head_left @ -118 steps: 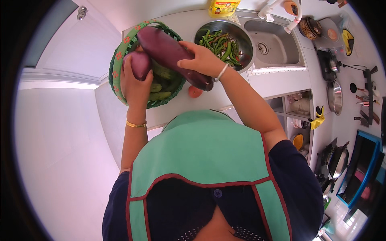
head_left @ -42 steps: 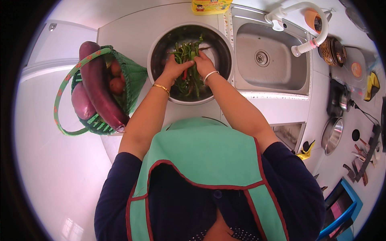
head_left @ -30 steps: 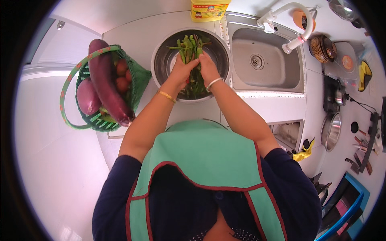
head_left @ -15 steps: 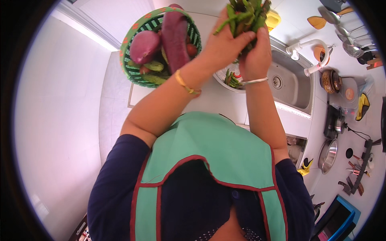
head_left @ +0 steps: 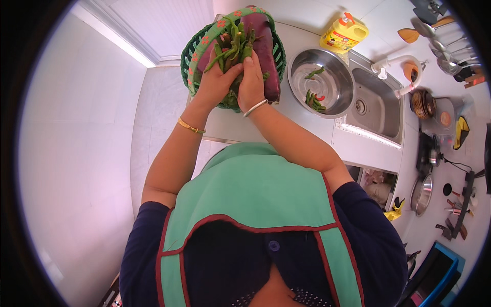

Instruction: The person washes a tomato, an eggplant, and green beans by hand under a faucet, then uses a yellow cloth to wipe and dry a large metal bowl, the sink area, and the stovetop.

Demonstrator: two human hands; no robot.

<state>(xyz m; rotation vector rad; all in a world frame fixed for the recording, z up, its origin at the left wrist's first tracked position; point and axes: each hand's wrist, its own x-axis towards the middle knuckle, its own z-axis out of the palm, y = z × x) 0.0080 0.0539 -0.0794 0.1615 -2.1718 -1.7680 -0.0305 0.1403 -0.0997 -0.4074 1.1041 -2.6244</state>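
The bench (head_left: 307,123) holds a green basket (head_left: 192,51) at 11 o'clock. Both hands, left (head_left: 215,84) and right (head_left: 250,82), squeeze a bunch of beans (head_left: 232,46) over it. Beans are light and bendy; hold the middle. A yellow jug (head_left: 342,33) sits at 1 o'clock.

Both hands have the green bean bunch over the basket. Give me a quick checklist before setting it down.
1. Left hand on the green beans: ok.
2. Right hand on the bunch: ok.
3. Bunch above the green basket, not the counter: ok.
4. Free room in basket: not ok, purple eggplant fills much of it.
5. Steel bowl emptied: not ok, some beans remain.
6. Loose beans slipping: cannot tell.
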